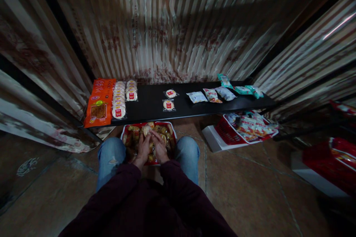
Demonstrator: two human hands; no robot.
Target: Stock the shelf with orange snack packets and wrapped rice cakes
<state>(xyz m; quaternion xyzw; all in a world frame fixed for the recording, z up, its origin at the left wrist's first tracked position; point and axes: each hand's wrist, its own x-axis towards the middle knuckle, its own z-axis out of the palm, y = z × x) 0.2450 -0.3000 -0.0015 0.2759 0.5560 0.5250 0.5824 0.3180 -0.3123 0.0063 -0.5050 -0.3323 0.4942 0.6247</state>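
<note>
Both hands reach down into a red basket [174, 132] of small wrapped snacks on the floor between my knees. My left hand [144, 148] and my right hand [159, 146] lie side by side, fingers curled over a pale round packet [146, 130] among the snacks. What each hand grips is too small to make out. Ahead is a low black shelf [151, 105] with two loose round cake packets [168, 104] in its middle.
On the shelf's left lie orange packs [99, 105] and rows of round cakes [119, 100]; pale and green snack bags [213, 95] lie on its right. A second red basket [244, 127] of packets sits on the floor right. Corrugated metal walls surround the shelf.
</note>
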